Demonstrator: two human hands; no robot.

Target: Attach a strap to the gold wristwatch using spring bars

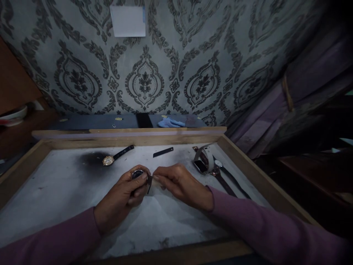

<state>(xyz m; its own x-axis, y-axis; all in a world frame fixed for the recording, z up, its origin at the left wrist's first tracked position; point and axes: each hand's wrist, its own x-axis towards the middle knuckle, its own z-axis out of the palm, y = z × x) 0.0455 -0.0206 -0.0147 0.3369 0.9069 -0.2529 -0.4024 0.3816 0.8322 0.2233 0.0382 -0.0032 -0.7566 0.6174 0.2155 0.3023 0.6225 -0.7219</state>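
Note:
My left hand (131,188) is wrapped round a wristwatch (137,174) with a round, silver-rimmed case and dark face, the thumb lying over its edge. Close to the right side of that case, my right hand (179,184) is closed in a pinch. Its fingertips meet the watch near a short dark strap piece; whatever lies between them is too small to make out. Beyond the left hand lies a gold-cased watch (108,160) with a black strap. A flat dark strip (163,152) with a hole at one end rests behind the hands.
A wooden-rimmed tray (132,140) with a whitish floor surrounds the hands. On its right lie a square-faced smartwatch (200,166), a white-dial watch (218,163) and brown straps (224,184). A blue cloth (171,122) sits on the ledge behind. A purple curtain (264,117) hangs at right.

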